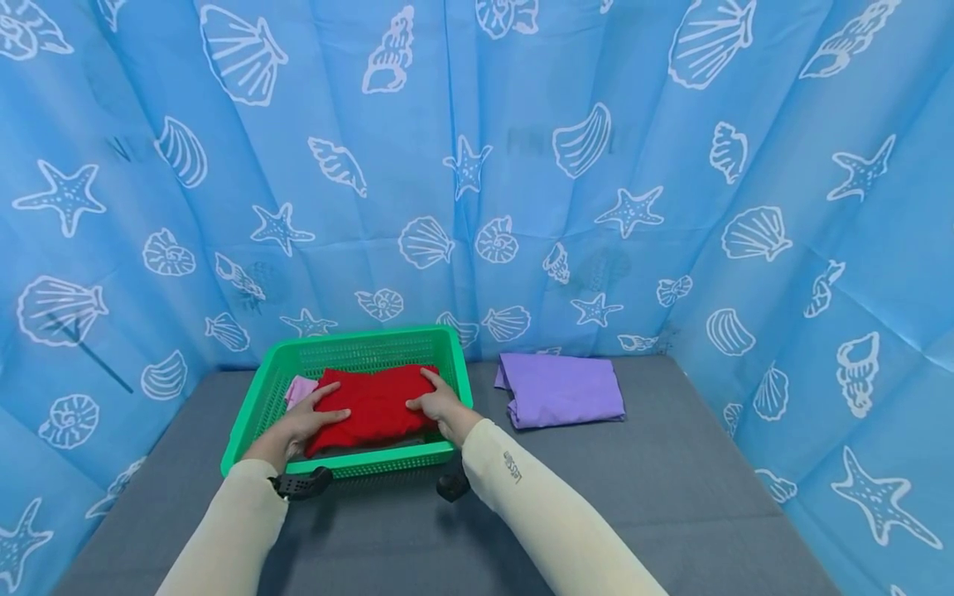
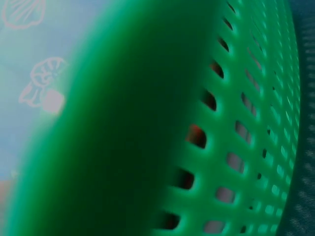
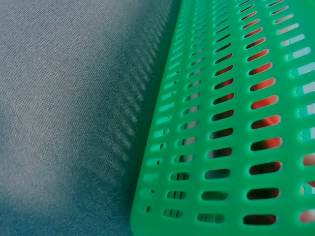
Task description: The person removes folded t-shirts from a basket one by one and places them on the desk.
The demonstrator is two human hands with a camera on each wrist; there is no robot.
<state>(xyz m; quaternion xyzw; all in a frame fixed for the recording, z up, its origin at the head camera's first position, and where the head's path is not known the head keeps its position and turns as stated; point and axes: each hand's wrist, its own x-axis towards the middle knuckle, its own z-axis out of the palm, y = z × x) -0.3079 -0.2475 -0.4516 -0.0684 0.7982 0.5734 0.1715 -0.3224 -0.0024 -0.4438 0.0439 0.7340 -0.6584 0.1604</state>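
Observation:
A red folded cloth [image 1: 376, 406] lies inside a green plastic basket [image 1: 358, 463], filling much of it. At the cloth's left side, my left hand [image 1: 301, 422] rests with thumb and forefinger spread over the red fabric. My right hand [image 1: 441, 406] touches the opposite side, its thumb and forefinger extended onto the cloth. The other fingers of both hands are largely hidden. A bit of pink cloth [image 1: 300, 389] shows beside the red one at the left. Each wrist view is filled by the perforated basket wall [image 2: 236, 113], with red fabric [image 3: 263, 102] glimpsed through its slots.
A purple folded cloth [image 1: 562, 391] lies on the grey table cover [image 1: 633, 488], right of the basket. Behind, a blue curtain [image 1: 477, 182] with white shell and starfish prints hangs along the back and both sides.

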